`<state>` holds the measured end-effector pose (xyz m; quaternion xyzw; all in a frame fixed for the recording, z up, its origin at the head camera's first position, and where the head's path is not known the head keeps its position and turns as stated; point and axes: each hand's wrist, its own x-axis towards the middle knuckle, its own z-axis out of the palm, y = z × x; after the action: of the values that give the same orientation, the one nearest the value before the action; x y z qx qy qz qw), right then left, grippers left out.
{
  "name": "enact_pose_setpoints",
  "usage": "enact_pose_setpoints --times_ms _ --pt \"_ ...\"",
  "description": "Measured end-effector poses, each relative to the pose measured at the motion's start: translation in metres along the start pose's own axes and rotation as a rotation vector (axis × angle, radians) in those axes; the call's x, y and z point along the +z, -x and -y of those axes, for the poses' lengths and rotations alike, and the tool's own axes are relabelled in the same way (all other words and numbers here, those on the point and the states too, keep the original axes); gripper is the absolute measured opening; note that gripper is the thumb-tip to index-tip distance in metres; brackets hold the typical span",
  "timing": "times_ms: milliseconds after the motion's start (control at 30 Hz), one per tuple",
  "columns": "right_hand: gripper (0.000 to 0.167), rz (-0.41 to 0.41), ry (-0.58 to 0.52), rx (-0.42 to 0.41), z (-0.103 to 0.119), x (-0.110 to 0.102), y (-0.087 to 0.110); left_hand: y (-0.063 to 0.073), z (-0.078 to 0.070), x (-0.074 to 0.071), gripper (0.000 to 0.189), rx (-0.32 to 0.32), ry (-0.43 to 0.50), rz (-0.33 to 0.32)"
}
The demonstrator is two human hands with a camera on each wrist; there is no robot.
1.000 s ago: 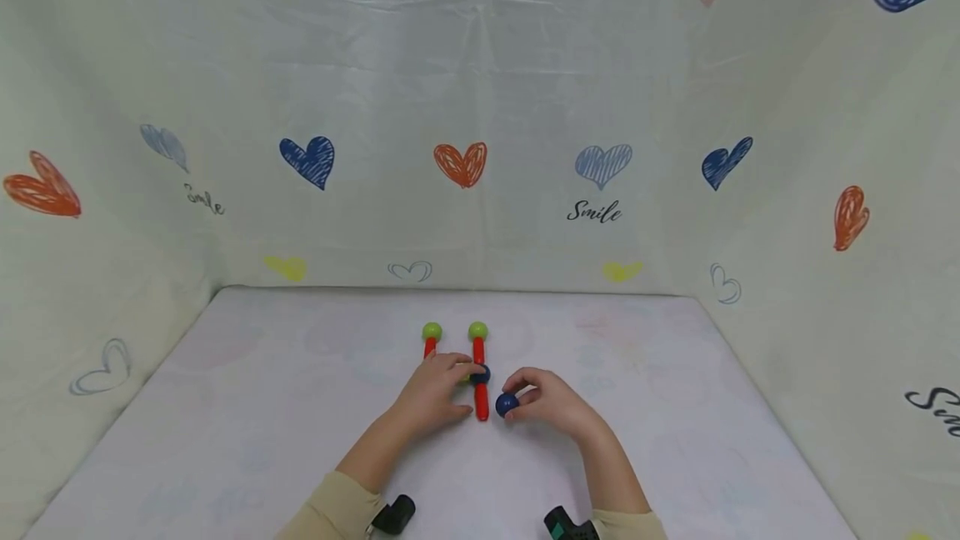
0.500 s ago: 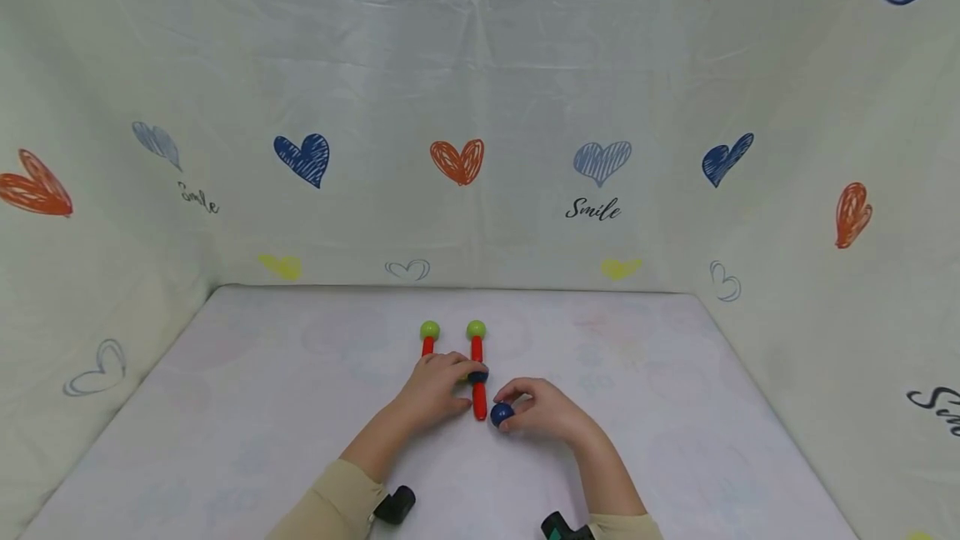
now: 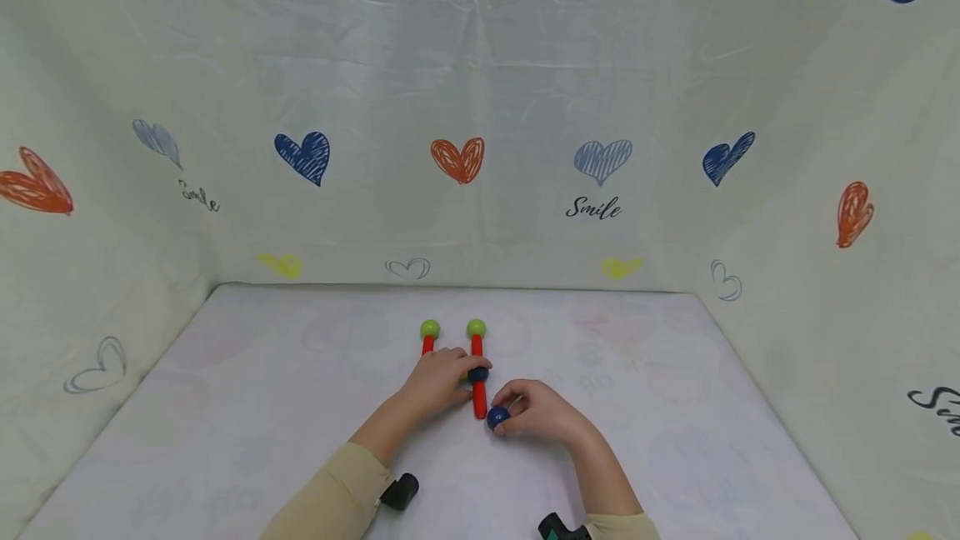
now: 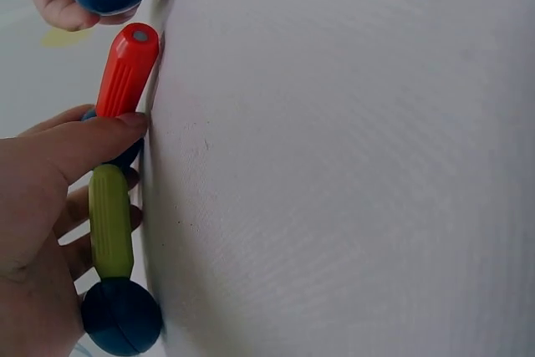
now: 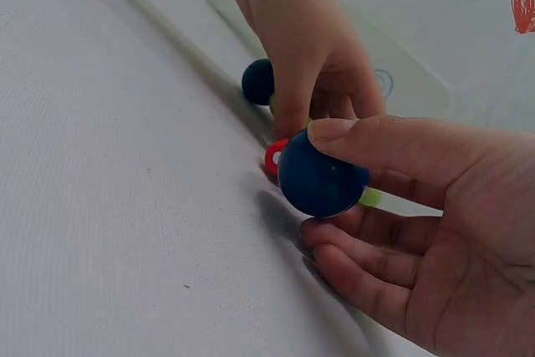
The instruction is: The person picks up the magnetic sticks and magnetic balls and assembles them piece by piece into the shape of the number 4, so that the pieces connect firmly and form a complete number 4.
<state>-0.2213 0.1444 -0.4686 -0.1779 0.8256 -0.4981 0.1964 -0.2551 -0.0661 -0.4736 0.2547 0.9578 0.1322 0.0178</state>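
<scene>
My right hand (image 3: 543,413) pinches a dark blue ball (image 5: 322,175) between thumb and fingers. That ball is right by the free near end of a red ribbed stick (image 4: 127,73); whether they touch I cannot tell. My left hand (image 3: 438,382) grips the joint at the stick's other end, thumb and fingers around another blue ball (image 3: 478,374). From this joint a yellow-green stick (image 4: 111,219) runs to a further blue ball (image 4: 122,317) beside the left palm. Beyond the joint, a second red stick (image 3: 477,346) leads to a green ball (image 3: 476,328).
Left of that, another green ball (image 3: 430,329) tops a red stick (image 3: 428,345), partly hidden behind the left hand. Everything lies on a white-covered table (image 3: 300,440). A pale curtain printed with hearts (image 3: 525,90) hangs around the back and sides.
My right hand has brought its blue ball left and nearer to me, to the red stick's near end. The left hand keeps its hold on the joint, barely shifting.
</scene>
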Motion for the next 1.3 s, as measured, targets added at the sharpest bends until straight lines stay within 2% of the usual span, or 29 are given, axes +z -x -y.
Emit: enact_pose_setpoints --times_ms 367,600,767,1033,1300 --pt "0.025 0.028 0.048 0.032 0.003 0.005 -0.001 -0.005 0.0 0.001 0.044 -0.019 0.015 -0.003" --pt "0.025 0.048 0.052 0.039 0.005 0.006 0.0 -0.005 -0.001 -0.001 0.038 0.0 0.038 -0.033" --pt "0.026 0.051 0.063 0.033 0.006 0.009 0.0 -0.005 0.0 -0.002 0.035 -0.012 0.046 -0.041" --pt "0.026 0.034 0.072 0.052 0.007 0.009 0.001 -0.006 -0.001 -0.004 0.034 -0.037 0.059 -0.02" --pt "0.027 0.021 0.078 0.049 0.011 0.009 0.002 -0.008 -0.004 -0.01 0.033 -0.075 0.133 0.002"
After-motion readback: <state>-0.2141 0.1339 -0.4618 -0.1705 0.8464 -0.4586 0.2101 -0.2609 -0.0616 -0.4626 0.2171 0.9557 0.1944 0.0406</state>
